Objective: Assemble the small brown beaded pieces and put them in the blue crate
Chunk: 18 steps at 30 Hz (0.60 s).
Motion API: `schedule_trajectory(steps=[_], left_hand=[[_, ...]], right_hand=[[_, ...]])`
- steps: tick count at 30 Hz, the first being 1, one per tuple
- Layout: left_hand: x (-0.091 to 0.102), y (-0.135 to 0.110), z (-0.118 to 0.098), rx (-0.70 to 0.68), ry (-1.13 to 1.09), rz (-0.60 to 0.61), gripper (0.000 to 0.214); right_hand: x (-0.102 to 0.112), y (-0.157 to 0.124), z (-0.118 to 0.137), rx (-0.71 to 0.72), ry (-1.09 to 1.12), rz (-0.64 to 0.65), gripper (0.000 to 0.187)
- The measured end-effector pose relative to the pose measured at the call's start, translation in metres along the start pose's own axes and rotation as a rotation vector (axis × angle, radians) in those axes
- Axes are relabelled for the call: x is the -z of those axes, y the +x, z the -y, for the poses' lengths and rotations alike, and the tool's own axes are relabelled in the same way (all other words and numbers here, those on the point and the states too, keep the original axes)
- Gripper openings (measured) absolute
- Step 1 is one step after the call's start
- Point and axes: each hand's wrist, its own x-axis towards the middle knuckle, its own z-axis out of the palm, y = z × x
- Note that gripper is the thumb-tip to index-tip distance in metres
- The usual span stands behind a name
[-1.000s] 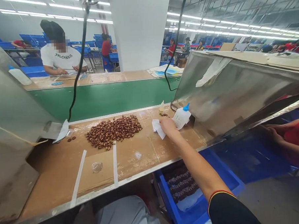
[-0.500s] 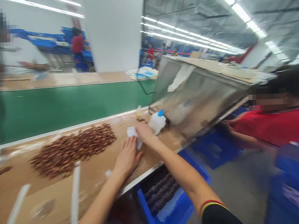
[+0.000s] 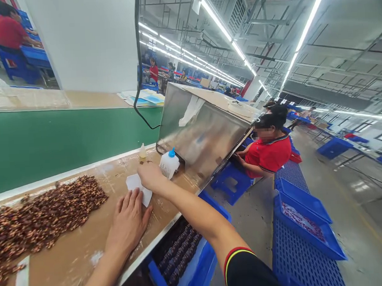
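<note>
My left hand (image 3: pixel 128 221) lies flat on the brown worktop (image 3: pixel 72 253), fingers stretched out and touching the lower edge of a white paper piece (image 3: pixel 136 186). My right hand (image 3: pixel 150 175) rests knuckles-up on the far side of that paper, fingers curled down; what they pinch is hidden. A white squeeze bottle with a blue cap (image 3: pixel 169 163) stands just right of my right hand. A small yellowish bottle (image 3: pixel 142 151) stands behind it. A heap of small brown parts (image 3: pixel 45 214) spreads over the worktop to the left.
A steel box (image 3: pixel 203 130) stands at the bench's right end, a black cable (image 3: pixel 140 77) hanging beside it. A green conveyor belt (image 3: pixel 51 140) runs behind. Blue bins (image 3: pixel 183 261) sit below the bench and on the floor (image 3: pixel 303 216). A person in red (image 3: pixel 267 150) sits beyond the box.
The view has swung to the right. My left hand came in and settled flat at the paper. My right hand has stayed on the paper by the bottle.
</note>
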Motion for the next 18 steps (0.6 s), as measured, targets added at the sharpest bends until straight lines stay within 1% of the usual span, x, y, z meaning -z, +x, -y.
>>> schedule_trajectory(steps=[1,2,4,6,7,8,9,10,12,13,15,17,18], left_hand=[[0.004,0.0,-0.005,0.018,-0.013,0.005,0.059],[0.011,-0.001,-0.012,0.042,-0.023,0.019,0.059],[0.026,-0.005,-0.029,0.057,-0.042,0.095,0.061],[0.036,-0.01,-0.042,0.064,-0.024,0.144,0.068],[0.037,-0.014,-0.044,0.058,-0.017,0.165,0.068],[0.037,-0.021,-0.046,0.038,-0.016,0.182,0.062],[0.036,-0.032,-0.048,0.012,-0.02,0.19,0.057],[0.038,-0.048,-0.051,-0.039,-0.035,0.176,0.057],[0.048,-0.094,-0.063,-0.214,-0.082,0.05,0.05],[0.058,-0.121,-0.069,-0.295,-0.127,-0.015,0.043],[0.085,-0.178,-0.073,-0.364,-0.22,-0.105,0.031],[0.116,-0.227,-0.062,-0.321,-0.241,-0.158,0.028],[0.131,-0.247,-0.052,-0.254,-0.238,-0.179,0.029]], right_hand=[[0.005,-0.009,0.002,0.006,0.023,-0.035,0.012],[0.009,-0.022,0.007,0.024,0.056,-0.067,0.015],[0.01,-0.054,0.02,0.083,0.154,-0.114,0.026],[0.001,-0.087,0.029,0.153,0.275,-0.134,0.022],[-0.008,-0.1,0.032,0.196,0.337,-0.132,0.017],[-0.018,-0.111,0.034,0.242,0.426,-0.15,0.014],[-0.029,-0.12,0.036,0.298,0.613,-0.211,0.011],[-0.04,-0.129,0.042,0.339,0.763,-0.217,0.009],[-0.055,-0.146,0.061,0.391,0.926,-0.168,0.006],[-0.06,-0.154,0.076,0.43,0.955,-0.128,0.007],[-0.067,-0.162,0.109,0.533,0.94,-0.063,0.012],[-0.072,-0.161,0.141,0.654,0.894,-0.028,0.016],[-0.074,-0.157,0.154,0.711,0.872,-0.019,0.017]])
